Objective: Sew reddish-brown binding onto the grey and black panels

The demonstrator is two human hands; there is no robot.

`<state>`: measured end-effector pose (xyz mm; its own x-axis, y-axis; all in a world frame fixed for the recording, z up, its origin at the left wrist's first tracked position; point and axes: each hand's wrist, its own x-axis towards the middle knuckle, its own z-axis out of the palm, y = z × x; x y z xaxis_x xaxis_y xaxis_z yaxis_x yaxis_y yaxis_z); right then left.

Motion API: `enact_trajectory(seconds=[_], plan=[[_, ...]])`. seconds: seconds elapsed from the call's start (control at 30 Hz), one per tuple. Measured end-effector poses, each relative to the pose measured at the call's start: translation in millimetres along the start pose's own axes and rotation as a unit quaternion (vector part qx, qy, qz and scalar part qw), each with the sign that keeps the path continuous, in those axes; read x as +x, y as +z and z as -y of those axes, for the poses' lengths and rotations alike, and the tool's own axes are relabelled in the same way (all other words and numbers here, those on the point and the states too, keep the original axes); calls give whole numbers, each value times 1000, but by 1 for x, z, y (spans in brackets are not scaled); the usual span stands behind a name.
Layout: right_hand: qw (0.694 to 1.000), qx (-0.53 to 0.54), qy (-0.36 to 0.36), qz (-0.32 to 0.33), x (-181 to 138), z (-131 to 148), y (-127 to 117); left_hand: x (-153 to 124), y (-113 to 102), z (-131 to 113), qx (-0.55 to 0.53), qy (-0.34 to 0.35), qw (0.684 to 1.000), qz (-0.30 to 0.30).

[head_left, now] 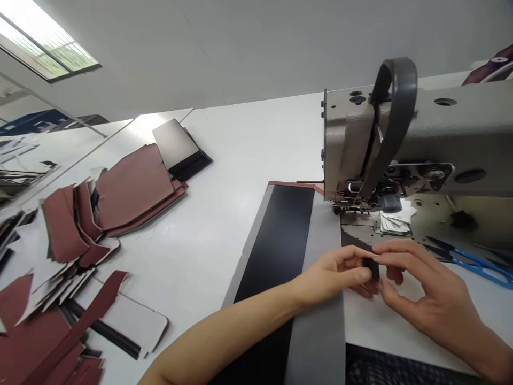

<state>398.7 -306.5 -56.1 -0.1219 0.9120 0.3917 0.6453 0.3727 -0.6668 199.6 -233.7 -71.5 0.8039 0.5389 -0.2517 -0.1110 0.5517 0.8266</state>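
Note:
My left hand (339, 275) and my right hand (425, 289) meet in front of the sewing machine (417, 144). Both pinch a small black piece (371, 266) between thumb and fingertips. Under my left forearm lies a long black and grey strip of material (292, 251) that runs up toward the machine's presser foot (352, 200). The strip has a red edge at its far end. The small piece is held just above the machine bed, right of the strip.
Blue-handled scissors (476, 262) lie on the bed at the right. Small white tags (395, 220) sit under the machine head. Piles of dark red and white cut pieces (104, 208) cover the left of the white table (224, 176).

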Motion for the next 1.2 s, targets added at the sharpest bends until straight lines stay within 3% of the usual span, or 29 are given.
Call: enact_trajectory(seconds=[0.07, 0.17, 0.23, 0.4, 0.47, 0.63, 0.73, 0.87, 1.07, 1.2], plan=[[992, 86, 83, 34, -6, -1, 11, -4, -2, -1, 12, -16, 997, -75], [936, 224, 238, 129, -1, -9, 21, -9, -9, -7, 144, -10, 977, -160], [917, 229, 282, 167, 11, -13, 25, -10, -13, -12, 231, 7, 955, -187], [944, 125, 247, 178, 47, -17, 28, -3, -22, -23, 341, 67, 917, -195], [945, 110, 251, 177, 53, -18, 26, -4, -29, -28, 414, 99, 885, -188], [973, -18, 217, 82, 51, -35, 11, -15, -50, -33, 651, 187, 710, -194], [965, -71, 237, 83, 50, -45, 5, -20, -58, -28, 714, 189, 653, -167], [964, -98, 230, 87, 53, -48, 8, -20, -60, -16, 756, 155, 618, -147], [970, -146, 184, 62, 48, -51, 23, -17, -66, -6, 780, 167, 585, -143], [954, -242, 163, 62, 42, -53, 27, -28, -51, -12, 788, 191, 564, -158]])
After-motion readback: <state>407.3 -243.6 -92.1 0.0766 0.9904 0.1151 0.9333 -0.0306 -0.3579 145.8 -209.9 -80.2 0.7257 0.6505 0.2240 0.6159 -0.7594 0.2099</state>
